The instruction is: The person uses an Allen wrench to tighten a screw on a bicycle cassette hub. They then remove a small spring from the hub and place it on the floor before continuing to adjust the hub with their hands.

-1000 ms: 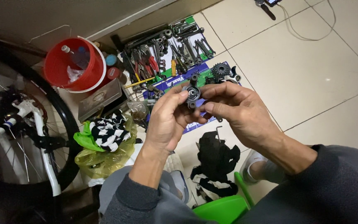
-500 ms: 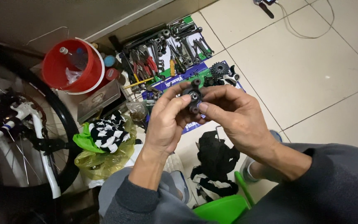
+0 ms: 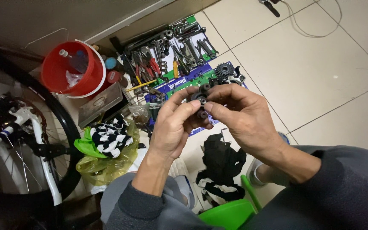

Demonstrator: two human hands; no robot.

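A: What's around, biggest first?

B: A bike wheel at left, tile floor, a red bucket, tools spread on a mat, a black rag.

A: And the hands?

B: Left hand and right hand meet above the mat, fingertips pinched together on a small dark part.

A: How does it handle?

B: Likely stiff metal, light, maybe greasy and slippery. Best gripped by its outer edges, as both hands do.
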